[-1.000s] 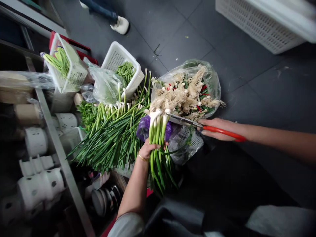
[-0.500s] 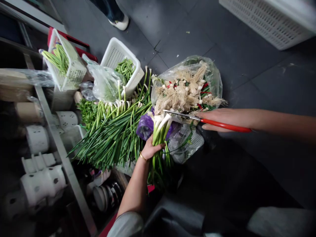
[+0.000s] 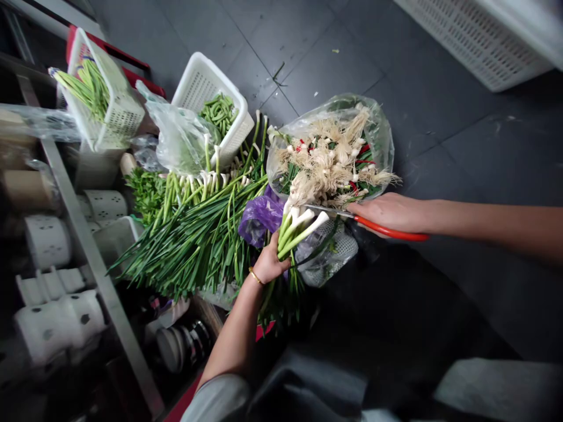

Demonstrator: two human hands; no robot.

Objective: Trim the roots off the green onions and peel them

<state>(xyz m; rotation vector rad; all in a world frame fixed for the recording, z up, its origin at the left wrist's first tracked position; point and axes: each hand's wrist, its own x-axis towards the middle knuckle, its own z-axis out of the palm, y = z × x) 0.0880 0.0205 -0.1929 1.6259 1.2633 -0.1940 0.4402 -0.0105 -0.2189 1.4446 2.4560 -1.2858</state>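
My left hand [image 3: 270,264] is wrapped round a bunch of green garlic stalks [image 3: 288,237], white ends pointing up and right. In my right hand [image 3: 389,212] are red-handled scissors [image 3: 396,234], their blades reaching left to the roots and white ends of the bunch. Just beyond lies a clear plastic bag [image 3: 387,126] full of cut, tangled roots [image 3: 332,146] with bits of red and green. A crumpled purple bag [image 3: 259,217] sits behind my left hand. Left of it spreads a large pile of long green stalks [image 3: 197,234] with white ends.
A white basket [image 3: 197,73] holds green pods beside a clear bag [image 3: 176,138] of greens. Another white basket [image 3: 125,117] with stalks stands farther left, near a metal shelf [image 3: 94,252] with white containers. A large white crate [image 3: 479,44] is at the top right.
The white ends of the held bunch now fan out to the right. The scissors and my right hand have shifted slightly left. The person's leg and shoe at the top are gone from view.
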